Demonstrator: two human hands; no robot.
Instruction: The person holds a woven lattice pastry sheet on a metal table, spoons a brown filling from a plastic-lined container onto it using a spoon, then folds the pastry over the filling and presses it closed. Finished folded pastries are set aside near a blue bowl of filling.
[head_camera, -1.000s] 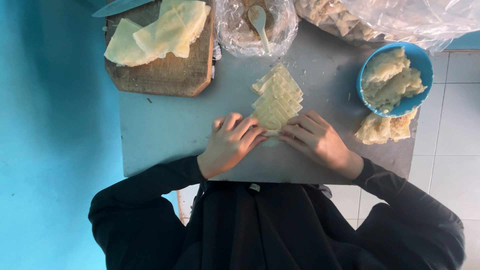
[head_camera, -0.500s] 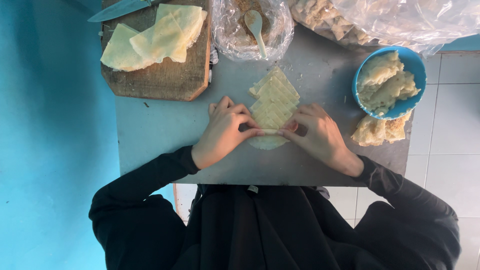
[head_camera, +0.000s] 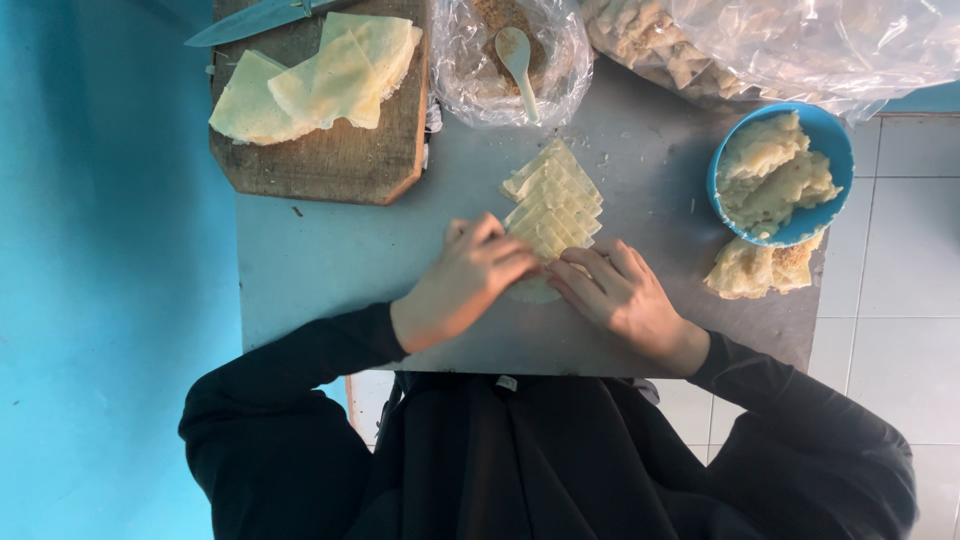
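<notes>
The row of pale yellow, overlapping folded pastry sheets lies near the middle of the grey metal table, running from just below the clear plastic bag of brown filling down to the hands. We see the left hand resting on the near end of the row, fingers curled and pressed down on the lowest sheet; the right hand meets it from the other side, fingertips on the same sheet. Both hands are partly closed over this pastry, pinching or pressing its edge; we cannot tell whether the sheet is lifted off the table.

A small pale spoon stands in the filling bag. To the left of the bag, the worn wooden cutting board carries a stack of flat pale yellow wrappers, with a steel knife blade lying across its far edge. To the right, the blue round bowl holds folded pastries, and two more finished pieces lie on the table just below it. A large clear plastic bag of pastries occupies the far right corner. Both arms are in black sleeves.
</notes>
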